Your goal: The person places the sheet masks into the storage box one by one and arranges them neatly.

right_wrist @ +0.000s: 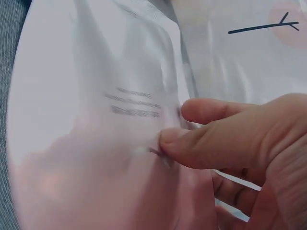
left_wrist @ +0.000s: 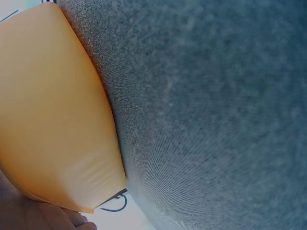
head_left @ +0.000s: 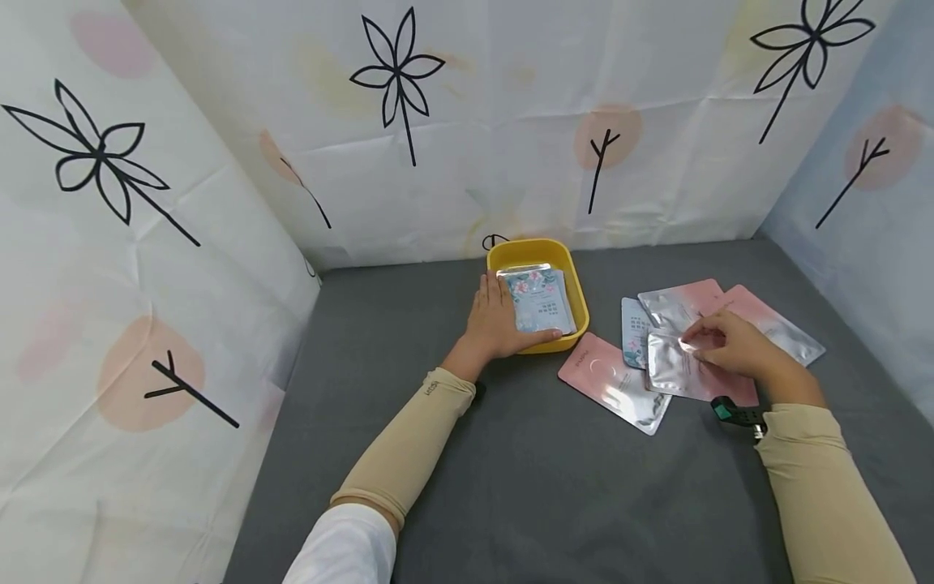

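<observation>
A yellow plastic basket [head_left: 581,304] stands at the back of the table, with light-blue floral packets [head_left: 540,296] lying in it. My left hand [head_left: 496,320] rests over its near left corner, fingers straight along the left rim and thumb stretched across the front. In the left wrist view the fingertips show beyond the wall of the basket [left_wrist: 57,110]. To the right, my right hand [head_left: 733,345] pinches a pink and silver packet [head_left: 671,365] between thumb and fingers. In the right wrist view this packet [right_wrist: 86,120] stands raised, its foil creased at the thumb.
Under and around the right hand lie more pink and silver packets [head_left: 613,377] and a light-blue packet [head_left: 635,332], overlapping. A grey cloth [head_left: 554,487] covers the table. White printed curtains [head_left: 511,146] enclose the back and sides.
</observation>
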Motion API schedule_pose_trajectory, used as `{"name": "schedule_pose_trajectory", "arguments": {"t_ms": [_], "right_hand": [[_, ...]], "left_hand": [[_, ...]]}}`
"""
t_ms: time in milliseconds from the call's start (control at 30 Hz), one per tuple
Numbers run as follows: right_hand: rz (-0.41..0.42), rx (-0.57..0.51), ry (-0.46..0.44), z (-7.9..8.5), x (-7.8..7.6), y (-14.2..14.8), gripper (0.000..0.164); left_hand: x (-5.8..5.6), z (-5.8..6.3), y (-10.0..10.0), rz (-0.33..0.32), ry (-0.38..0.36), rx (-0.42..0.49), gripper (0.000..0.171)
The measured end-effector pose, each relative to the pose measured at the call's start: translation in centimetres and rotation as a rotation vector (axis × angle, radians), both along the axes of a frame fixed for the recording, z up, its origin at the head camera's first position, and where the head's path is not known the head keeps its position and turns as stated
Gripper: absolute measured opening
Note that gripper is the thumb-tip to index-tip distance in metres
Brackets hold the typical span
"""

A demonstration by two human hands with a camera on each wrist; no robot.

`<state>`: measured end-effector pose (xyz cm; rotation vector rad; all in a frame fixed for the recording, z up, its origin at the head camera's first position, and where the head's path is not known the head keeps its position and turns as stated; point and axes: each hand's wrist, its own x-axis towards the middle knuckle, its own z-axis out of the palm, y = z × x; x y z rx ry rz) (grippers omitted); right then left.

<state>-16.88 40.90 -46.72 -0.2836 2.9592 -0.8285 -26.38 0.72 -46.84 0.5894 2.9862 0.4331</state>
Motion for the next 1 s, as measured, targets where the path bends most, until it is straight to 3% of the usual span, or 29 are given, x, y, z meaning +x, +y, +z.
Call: {"name": "schedule_pose_trajectory", "arguments": {"t_ms": [300, 533, 700, 1000], "right_hand": [[-0.025, -0.016, 0.013, 2.1, 1.4, -0.1, 0.016], [-0.012, -0.082, 0.189, 3.5, 2.1, -0.5, 0.022], [-0.077, -0.017, 0.203, 6.1, 2.6, -1.8, 0.022], [-0.203, -0.156, 0.339, 8.0, 2.6, -3.8, 0.025]], "left_hand": [[-0.2, -0.1, -0.1, 0.004, -0.020, 0.012, 0.143], [-0.2, -0.1, -0.1, 0.000, -0.016, 0.017, 0.142], [-0.3, -0.2, -0.1, 0.009, -0.013, -0.005, 0.143], [-0.2, -0.1, -0.1, 0.008, -0.017, 0.018, 0.143]]}}
